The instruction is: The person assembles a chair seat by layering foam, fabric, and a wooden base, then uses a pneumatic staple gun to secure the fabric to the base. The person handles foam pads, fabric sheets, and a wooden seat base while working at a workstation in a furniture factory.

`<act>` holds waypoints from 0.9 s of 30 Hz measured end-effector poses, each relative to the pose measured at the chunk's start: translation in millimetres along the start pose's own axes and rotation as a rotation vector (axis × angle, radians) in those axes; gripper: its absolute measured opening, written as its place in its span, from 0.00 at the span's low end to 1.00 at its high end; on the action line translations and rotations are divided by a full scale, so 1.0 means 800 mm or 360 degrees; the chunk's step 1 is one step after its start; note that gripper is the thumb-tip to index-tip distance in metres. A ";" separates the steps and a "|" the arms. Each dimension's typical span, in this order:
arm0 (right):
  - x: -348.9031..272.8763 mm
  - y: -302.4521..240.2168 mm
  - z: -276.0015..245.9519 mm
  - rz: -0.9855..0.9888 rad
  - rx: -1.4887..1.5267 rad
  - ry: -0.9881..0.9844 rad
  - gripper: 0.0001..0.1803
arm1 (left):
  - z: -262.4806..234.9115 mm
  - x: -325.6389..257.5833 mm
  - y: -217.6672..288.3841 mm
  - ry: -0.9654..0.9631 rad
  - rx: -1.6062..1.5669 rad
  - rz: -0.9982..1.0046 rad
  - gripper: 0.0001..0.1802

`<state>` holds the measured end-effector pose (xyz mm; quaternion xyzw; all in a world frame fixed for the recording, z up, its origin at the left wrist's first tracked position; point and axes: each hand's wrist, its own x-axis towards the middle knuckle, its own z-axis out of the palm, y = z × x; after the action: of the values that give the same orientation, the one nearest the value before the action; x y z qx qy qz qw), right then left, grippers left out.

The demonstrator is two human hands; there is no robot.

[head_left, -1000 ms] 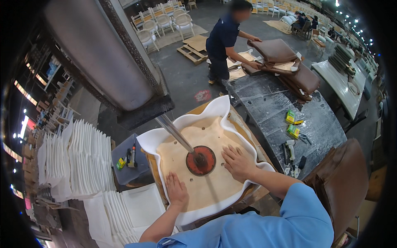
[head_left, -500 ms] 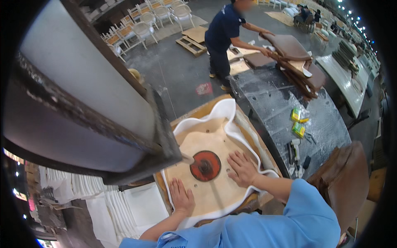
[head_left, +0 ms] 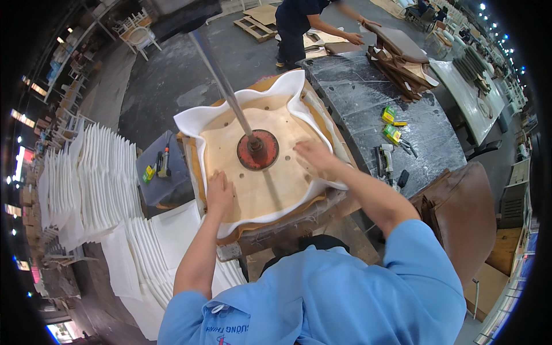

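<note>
A pale plywood seat panel point(head_left: 259, 195) lies on a white foam sheet point(head_left: 192, 122), whose wavy edges curl up around it. Pressed on the panel's middle is a round red plate point(head_left: 258, 150) at the foot of a metal rod point(head_left: 224, 86). My left hand point(head_left: 220, 194) rests at the panel's left edge, fingers stretched forward and holding nothing. Over the right part of the panel is my right hand point(head_left: 317, 158), slightly blurred, its fingers extended and nothing in them. Beneath the foam, tan material point(head_left: 313, 95) shows around the edge.
On the right, a dark table point(head_left: 356, 92) carries a staple gun point(head_left: 387, 158), yellow-green boxes point(head_left: 392, 133) and brown seat covers point(head_left: 402, 75). A co-worker point(head_left: 294, 29) stands beyond. White foam sheets point(head_left: 103, 178) are stacked left, near a small stand point(head_left: 161, 187) with tools. Brown covers point(head_left: 460, 215) lie near my right elbow.
My view has shifted, bringing the whole rod into sight. My left hand is nearer the panel's edge, and my right hand has lifted into a slight blur. One co-worker's hand has left the brown covers.
</note>
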<state>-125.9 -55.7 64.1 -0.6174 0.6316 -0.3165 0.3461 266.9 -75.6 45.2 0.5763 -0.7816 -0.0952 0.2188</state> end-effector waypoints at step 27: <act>-0.103 0.013 -0.026 0.1940 0.0676 -0.0806 0.22 | 0.061 -0.150 0.211 -0.1136 -0.2541 -0.2320 0.40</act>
<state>-148.9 26.2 70.7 -0.1260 0.6898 -0.0284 0.7124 128.6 85.9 41.8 0.5294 0.0059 -0.8289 0.1808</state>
